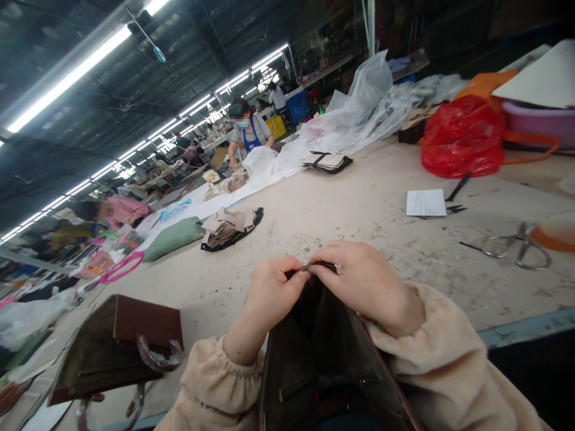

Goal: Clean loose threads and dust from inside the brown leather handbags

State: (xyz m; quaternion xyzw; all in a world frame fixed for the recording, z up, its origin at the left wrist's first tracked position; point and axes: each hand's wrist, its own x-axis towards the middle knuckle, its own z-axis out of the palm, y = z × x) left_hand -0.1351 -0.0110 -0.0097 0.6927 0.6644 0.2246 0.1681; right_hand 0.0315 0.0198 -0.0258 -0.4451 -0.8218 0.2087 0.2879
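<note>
An open dark brown bag (291,365) stands in front of me, its mouth facing up and its inside dark. My left hand (274,290) pinches the bag's far top edge between thumb and fingers. Close beside it, my right hand (359,278) grips the same edge, and the two thumbs almost meet there. Both hands are closed on the rim. The lower part of the bag runs out of the picture at the bottom.
Another brown handbag (148,317) with plastic-wrapped handles lies at left. Scissors (523,246), a white paper (426,202) and a red plastic bag (465,137) are at right. Beyond are stacked pieces (231,227) and a green cushion-like bundle (173,239). A co-worker (251,131) works farther back.
</note>
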